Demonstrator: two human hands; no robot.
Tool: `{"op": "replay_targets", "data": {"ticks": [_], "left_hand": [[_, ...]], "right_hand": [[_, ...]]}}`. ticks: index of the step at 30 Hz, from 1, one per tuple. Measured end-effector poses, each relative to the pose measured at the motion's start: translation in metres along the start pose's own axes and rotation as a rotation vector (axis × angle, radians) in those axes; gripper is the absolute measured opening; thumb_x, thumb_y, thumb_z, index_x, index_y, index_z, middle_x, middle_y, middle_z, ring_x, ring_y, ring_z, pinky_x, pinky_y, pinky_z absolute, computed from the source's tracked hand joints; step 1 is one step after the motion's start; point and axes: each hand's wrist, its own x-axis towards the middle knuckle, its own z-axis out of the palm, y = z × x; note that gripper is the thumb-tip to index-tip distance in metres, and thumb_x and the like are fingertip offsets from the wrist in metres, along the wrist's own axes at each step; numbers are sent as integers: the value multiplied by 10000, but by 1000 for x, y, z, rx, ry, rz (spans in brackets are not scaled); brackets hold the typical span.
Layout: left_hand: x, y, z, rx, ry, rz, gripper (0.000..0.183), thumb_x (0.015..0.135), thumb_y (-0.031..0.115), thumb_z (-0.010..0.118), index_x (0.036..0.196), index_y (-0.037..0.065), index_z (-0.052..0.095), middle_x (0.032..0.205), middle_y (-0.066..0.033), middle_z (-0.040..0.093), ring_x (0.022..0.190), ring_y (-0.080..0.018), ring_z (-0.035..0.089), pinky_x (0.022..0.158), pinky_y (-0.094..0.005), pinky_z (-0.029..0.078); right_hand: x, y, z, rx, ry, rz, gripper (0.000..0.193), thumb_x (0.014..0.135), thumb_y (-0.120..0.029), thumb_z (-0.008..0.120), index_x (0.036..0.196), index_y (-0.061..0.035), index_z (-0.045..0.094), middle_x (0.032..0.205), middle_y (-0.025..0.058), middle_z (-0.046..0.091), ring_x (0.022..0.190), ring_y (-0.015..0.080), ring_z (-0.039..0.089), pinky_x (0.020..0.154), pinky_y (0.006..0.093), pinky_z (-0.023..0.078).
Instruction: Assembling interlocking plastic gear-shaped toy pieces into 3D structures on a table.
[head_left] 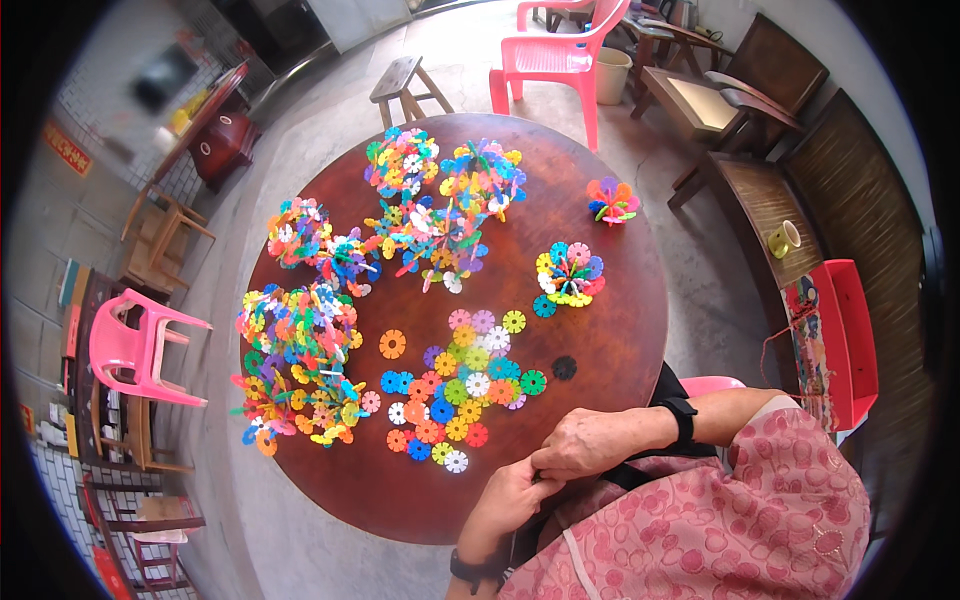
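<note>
My left hand (508, 496) and my right hand (585, 442) meet at the near edge of the round brown table (620, 340). Their fingers are closed and pressed together at the tips. Whatever lies between them, if anything, is hidden. Just beyond spreads a patch of loose, flat, notched plastic discs in many colours, among them a white disc (477, 384) and an orange disc (392, 344). A black disc (564, 368) lies apart, closest to my right hand. Farther off rest a round flower-like ball (571, 275) and a smaller pink-orange one (612, 201), both built from such discs.
Large joined disc clusters (300, 330) cover the table's left side, with more disc balls (402, 160) at the far side. Around it stand a wooden stool (398, 78), a pink plastic chair (548, 55), a pink plastic stool (125, 345) and a wooden bench holding a yellow cup (784, 238).
</note>
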Motion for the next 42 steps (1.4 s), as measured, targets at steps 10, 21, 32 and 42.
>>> {"op": "replay_targets", "data": {"ticks": [10,21,32,42], "left_hand": [[-13,6,-15,-489,-73,198,213,912,127,608,1106,55,557,781,39,516,641,-37,504,584,-187,422],[1,-4,-10,-600,168,329,640,860,-18,578,1415,28,262,944,-72,569,728,-96,523,681,-212,454],[2,-7,-4,-640,-133,293,543,888,79,623,1370,28,377,971,-61,599,822,-120,592,670,-227,467],[11,-23,-3,-358,-134,240,312,920,331,630,1038,43,606,747,21,571,661,-57,498,601,-223,419]], "right_hand": [[3,0,-48,316,301,229,204,934,-170,566,812,-6,552,689,137,615,652,311,625,583,383,474],[8,23,-28,-74,499,313,265,897,-179,588,1126,-64,521,871,179,627,791,363,624,671,433,503],[4,6,-27,-68,67,-133,200,852,-196,651,949,-56,545,834,103,503,702,305,579,599,410,489],[5,-14,-25,-147,14,80,188,870,-203,601,842,-40,511,789,129,565,723,338,605,596,430,479]]}}
